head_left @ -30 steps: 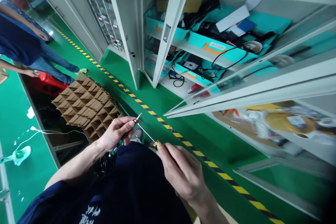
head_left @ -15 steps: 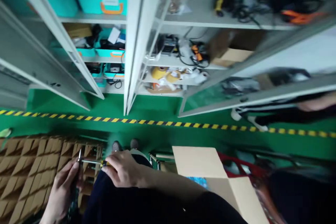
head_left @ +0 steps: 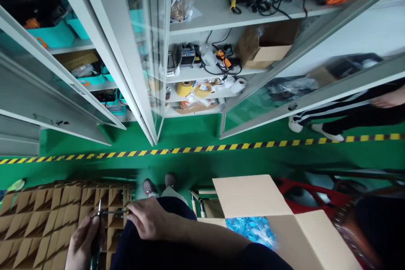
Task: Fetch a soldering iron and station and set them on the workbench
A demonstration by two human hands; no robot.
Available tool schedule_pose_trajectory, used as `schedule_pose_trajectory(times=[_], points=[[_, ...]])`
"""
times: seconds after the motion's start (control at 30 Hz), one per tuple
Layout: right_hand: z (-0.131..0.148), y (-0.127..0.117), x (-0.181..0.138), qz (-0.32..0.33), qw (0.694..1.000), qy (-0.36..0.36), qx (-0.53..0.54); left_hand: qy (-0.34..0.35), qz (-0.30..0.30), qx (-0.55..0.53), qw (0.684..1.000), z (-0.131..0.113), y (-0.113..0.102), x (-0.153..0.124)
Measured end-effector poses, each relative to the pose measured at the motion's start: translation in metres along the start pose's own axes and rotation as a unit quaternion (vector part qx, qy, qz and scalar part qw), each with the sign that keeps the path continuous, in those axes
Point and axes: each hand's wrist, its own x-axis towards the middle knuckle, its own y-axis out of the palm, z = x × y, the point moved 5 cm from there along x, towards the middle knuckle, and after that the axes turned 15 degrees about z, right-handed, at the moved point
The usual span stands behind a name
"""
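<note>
My left hand [head_left: 82, 242] is closed on a pair of small metal tweezers [head_left: 99, 208] at the lower left, tips pointing up. My right hand [head_left: 148, 219] pinches the yellow-tipped end of a thin rod or wire [head_left: 117, 211] that runs across to the tweezers. Both hands hover above my dark-clothed lap, over a brown cardboard divider grid [head_left: 34, 215].
An open cardboard box [head_left: 253, 196] with blue contents [head_left: 251, 228] sits at my right. White cabinets with open glass doors [head_left: 133, 63] hold tape rolls [head_left: 193, 88], cables and teal bins. A yellow-black floor stripe [head_left: 196, 149] crosses the green floor. Another person's legs [head_left: 335, 116] are at right.
My view has swung right, from the left cabinet and another person to the cabinets straight ahead and the box. My hands keep their grip and now sit lower left.
</note>
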Motion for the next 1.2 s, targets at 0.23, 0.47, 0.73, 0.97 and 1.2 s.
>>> schedule_pose_trajectory(times=[0.23,0.47,0.73,0.97,1.2], points=[[-0.002,-0.003,-0.006,-0.003,0.999,0.004,0.034,-0.01,-0.075,-0.023,0.997,0.021,-0.005,0.001],[-0.012,0.0,-0.009,0.042,0.991,0.001,0.124,0.004,-0.053,0.021,0.998,0.036,0.0,-0.004],[-0.001,-0.006,0.003,-0.044,0.996,-0.057,-0.057,0.03,-0.037,0.004,0.999,0.025,0.004,0.009],[0.0,-0.007,0.016,-0.02,0.996,-0.076,0.036,0.046,-0.021,0.016,0.999,0.027,-0.001,0.01],[-0.01,0.014,0.033,0.09,0.953,0.068,0.28,0.05,-0.017,-0.008,0.999,0.023,-0.012,0.016]])
